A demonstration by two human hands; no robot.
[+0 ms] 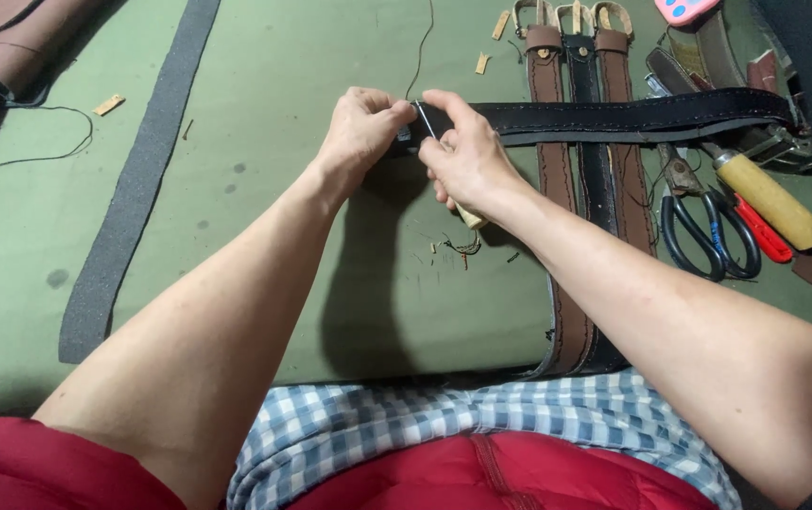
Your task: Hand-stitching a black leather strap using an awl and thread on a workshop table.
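A black leather belt (614,115) lies across the green mat, running right from my hands. My left hand (360,132) pinches the belt's left end. My right hand (467,161) grips a thin metal awl with a pale wooden handle (469,218), its tip at the belt end between my two hands. A dark thread (422,47) rises from that spot toward the top of the view. Under the black belt lie three other belts (587,179), two brown and one black, their buckles at the top.
Black-handled scissors (708,231), a wooden-handled tool (769,198) and a red-handled tool (762,229) lie at the right. A grey foam strip (136,179) runs diagonally at the left. Small leather scraps (109,104) and thread bits are scattered on the green mat (264,236).
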